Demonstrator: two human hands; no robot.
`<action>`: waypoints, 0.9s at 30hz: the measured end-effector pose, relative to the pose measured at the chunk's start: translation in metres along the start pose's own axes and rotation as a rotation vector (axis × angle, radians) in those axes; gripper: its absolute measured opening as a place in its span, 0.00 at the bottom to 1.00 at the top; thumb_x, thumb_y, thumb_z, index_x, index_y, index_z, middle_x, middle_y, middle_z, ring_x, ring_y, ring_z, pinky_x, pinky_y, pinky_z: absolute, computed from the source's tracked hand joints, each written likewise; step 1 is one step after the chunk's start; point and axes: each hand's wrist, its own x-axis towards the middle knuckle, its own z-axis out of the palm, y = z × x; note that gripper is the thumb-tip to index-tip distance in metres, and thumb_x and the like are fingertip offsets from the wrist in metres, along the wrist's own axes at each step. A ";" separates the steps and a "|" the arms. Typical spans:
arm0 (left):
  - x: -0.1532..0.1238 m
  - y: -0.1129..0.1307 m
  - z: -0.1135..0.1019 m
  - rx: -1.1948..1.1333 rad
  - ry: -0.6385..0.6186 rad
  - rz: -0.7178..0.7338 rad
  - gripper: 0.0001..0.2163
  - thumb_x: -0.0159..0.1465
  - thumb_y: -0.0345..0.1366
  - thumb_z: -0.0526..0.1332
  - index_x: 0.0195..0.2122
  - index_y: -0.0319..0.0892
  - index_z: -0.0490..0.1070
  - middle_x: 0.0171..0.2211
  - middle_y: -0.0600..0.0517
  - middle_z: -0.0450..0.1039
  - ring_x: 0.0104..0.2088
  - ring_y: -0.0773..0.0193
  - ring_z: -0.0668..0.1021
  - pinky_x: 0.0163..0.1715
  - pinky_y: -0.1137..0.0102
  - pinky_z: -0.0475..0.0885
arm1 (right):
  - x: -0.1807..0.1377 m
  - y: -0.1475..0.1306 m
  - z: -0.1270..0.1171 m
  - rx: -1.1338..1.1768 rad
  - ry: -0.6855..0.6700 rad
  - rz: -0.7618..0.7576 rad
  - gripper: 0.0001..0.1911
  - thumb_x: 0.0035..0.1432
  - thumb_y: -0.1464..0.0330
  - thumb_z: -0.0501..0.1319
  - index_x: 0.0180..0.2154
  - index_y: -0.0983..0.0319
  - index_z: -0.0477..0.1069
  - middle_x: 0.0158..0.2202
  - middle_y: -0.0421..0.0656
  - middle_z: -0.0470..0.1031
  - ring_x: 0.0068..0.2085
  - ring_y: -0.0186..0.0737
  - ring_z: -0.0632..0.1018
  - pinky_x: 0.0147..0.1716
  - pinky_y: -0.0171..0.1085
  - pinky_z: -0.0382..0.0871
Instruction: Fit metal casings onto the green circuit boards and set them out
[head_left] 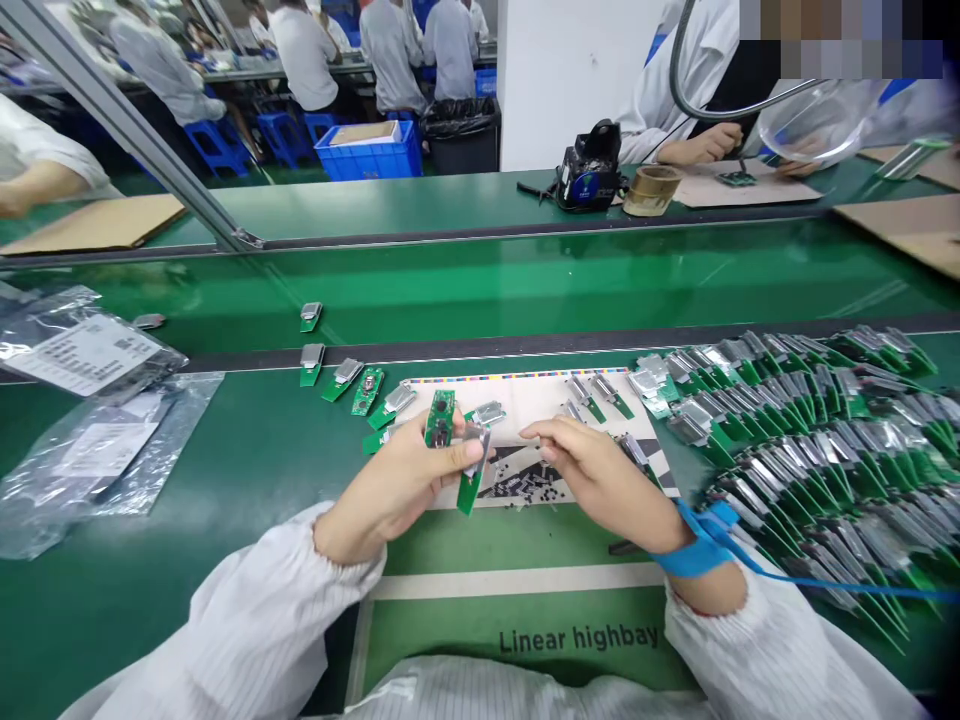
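Observation:
My left hand (pixel 397 485) is closed around two small green circuit boards. One circuit board (pixel 440 418) stands up behind the fingers with its parts facing me. The other, a board with a silver metal cover (pixel 472 478), is pinched under the thumb and tilts downward. To the right, my right hand (pixel 611 485) hovers over the white printed sheet (pixel 517 395), thumb and index finger drawn together. Anything between those fingertips is too small to make out. Below and between the hands lie many tiny loose components (pixel 529 483). A blue strap (pixel 697 540) circles my right wrist.
Rows of covered boards (pixel 810 470) fill the right side. Several more boards (pixel 345 378) lie at the left of the sheet. Plastic bags (pixel 97 430) with labels rest far left. Beyond the green channel sit a tape roll (pixel 651 190) and a co-worker's hand (pixel 705 145).

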 end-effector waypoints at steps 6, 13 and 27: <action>-0.034 -0.019 0.017 -0.055 -0.040 -0.028 0.18 0.47 0.34 0.74 0.31 0.42 0.65 0.30 0.55 0.73 0.33 0.63 0.76 0.35 0.68 0.68 | -0.032 -0.023 -0.018 0.312 0.156 0.121 0.07 0.67 0.69 0.54 0.41 0.58 0.71 0.35 0.41 0.75 0.35 0.38 0.77 0.31 0.35 0.72; -0.048 -0.036 0.035 0.056 0.014 0.138 0.17 0.46 0.29 0.73 0.27 0.43 0.63 0.31 0.55 0.74 0.24 0.70 0.69 0.24 0.72 0.62 | -0.050 -0.044 -0.027 0.402 0.311 0.118 0.04 0.60 0.72 0.61 0.36 0.59 0.73 0.30 0.39 0.79 0.30 0.37 0.79 0.29 0.33 0.75; -0.062 -0.041 0.044 0.183 0.050 0.362 0.19 0.46 0.25 0.74 0.30 0.47 0.66 0.31 0.60 0.74 0.35 0.65 0.78 0.36 0.72 0.71 | -0.043 -0.076 -0.022 0.146 0.464 -0.205 0.11 0.57 0.81 0.59 0.36 0.59 0.69 0.29 0.41 0.77 0.29 0.37 0.77 0.28 0.36 0.75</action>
